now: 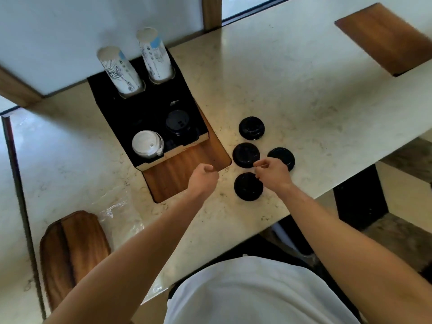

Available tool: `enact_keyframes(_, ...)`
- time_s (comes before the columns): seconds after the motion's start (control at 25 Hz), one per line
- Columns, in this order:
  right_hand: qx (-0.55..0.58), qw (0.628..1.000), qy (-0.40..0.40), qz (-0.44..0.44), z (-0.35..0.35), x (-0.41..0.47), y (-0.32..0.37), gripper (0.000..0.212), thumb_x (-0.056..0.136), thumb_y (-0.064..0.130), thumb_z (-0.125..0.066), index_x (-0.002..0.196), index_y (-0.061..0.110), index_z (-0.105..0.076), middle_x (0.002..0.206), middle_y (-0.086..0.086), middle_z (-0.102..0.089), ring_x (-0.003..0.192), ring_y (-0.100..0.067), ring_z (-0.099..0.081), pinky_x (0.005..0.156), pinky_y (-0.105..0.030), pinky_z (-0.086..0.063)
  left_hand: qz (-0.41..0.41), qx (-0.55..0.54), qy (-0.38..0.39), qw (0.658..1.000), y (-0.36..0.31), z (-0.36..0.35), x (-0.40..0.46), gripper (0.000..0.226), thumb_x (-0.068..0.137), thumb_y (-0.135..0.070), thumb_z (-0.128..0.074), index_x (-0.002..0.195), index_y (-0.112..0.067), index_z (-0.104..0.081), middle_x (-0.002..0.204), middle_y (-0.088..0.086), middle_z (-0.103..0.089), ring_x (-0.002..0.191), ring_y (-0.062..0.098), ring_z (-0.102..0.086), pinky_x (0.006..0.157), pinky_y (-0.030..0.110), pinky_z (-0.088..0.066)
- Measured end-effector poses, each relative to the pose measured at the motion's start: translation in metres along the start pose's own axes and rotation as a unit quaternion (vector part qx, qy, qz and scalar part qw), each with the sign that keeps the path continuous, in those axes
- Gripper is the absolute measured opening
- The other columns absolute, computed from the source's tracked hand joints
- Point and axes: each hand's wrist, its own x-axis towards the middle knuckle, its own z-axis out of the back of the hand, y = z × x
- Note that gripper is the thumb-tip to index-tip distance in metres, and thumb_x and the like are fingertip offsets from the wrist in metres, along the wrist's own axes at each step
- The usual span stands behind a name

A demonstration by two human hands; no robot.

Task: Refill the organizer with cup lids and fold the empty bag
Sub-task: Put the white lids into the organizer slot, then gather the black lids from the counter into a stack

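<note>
A black organizer (145, 108) stands at the back left of the stone counter. It holds two tall stacks of paper cups (121, 71), a stack of white lids (146, 144) and a stack of black lids (177, 121). Several loose black lids (251, 128) lie on the counter to its right. My right hand (272, 172) hovers among them with thumb and fingers pinched together; no lid is seen lifted. My left hand (203, 177) is a closed fist over the wooden inset (173, 167), holding nothing visible. A crumpled clear plastic bag (115, 208) lies flat at the left.
A dark wooden tray (70, 251) sits at the near left corner. A second wooden inset (385, 38) is at the far right. The counter's front edge (327, 195) runs diagonally just beyond my right wrist, with floor below.
</note>
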Motion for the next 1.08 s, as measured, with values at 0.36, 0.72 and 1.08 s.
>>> enact_keyframes(0.36,-0.029,0.999,0.009,-0.033,-0.004,-0.003,-0.046,0.027,0.095,0.017,-0.069,0.121,0.013,-0.070,0.116,-0.005,-0.070,0.102,-0.018,-0.064,0.082,-0.027,-0.046,0.053,0.035,0.069,0.996,0.002,-0.051,0.011,0.022,0.095,-0.008,-0.060,0.074,-0.014,-0.060,0.088,0.012,-0.063,0.084,0.022,-0.065,0.085,0.047,-0.060)
enact_keyframes(0.72,-0.021,0.999,0.004,-0.030,-0.012,0.001,-0.041,0.027,0.092,0.017,-0.072,0.119,0.012,-0.072,0.113,-0.005,-0.073,0.097,-0.016,-0.066,0.082,-0.027,-0.051,0.114,-0.037,0.062,0.991,-0.006,-0.057,0.006,0.013,0.095,-0.011,-0.067,0.082,-0.011,-0.069,0.090,0.013,-0.069,0.086,0.025,-0.073,0.067,0.035,-0.065)
enact_keyframes(1.08,0.044,0.998,0.023,0.035,-0.022,-0.023,-0.008,0.024,0.091,0.015,-0.073,0.115,0.012,-0.076,0.109,-0.007,-0.075,0.099,-0.020,-0.070,0.089,-0.036,-0.060,0.150,-0.167,0.055,0.973,-0.001,-0.031,-0.016,0.017,0.090,-0.017,-0.076,0.101,-0.012,-0.064,0.102,0.009,-0.071,0.090,0.021,-0.071,0.060,0.032,-0.057)
